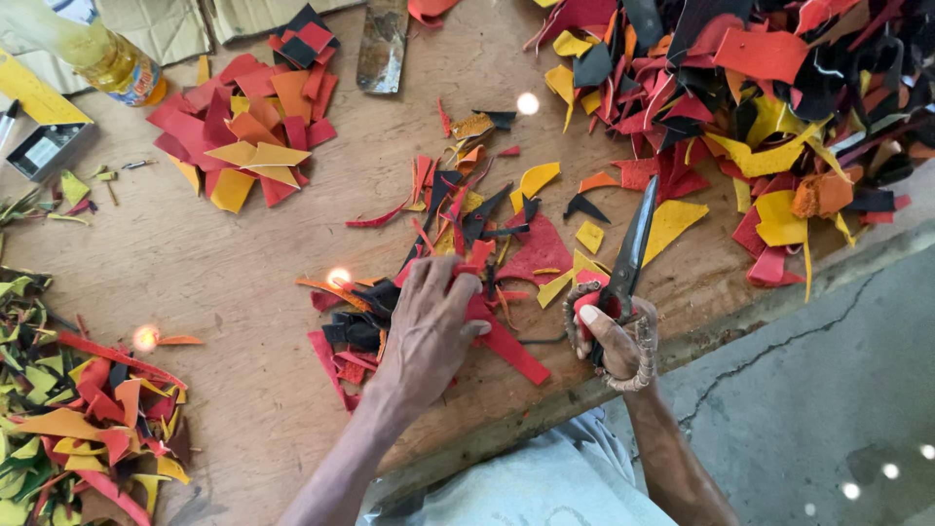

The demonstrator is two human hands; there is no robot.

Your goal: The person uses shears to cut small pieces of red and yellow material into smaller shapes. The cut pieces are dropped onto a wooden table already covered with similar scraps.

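A bottle of yellow liquid [109, 60] stands at the far left of the wooden counter [243, 253], beside a small grey open box [46, 148]. Flattened cardboard [161, 24] lies along the far edge, with a worn dark slab [382, 44] (what it is cannot be told) nearby. Below the counter's near edge runs a cracked concrete floor [828, 390].
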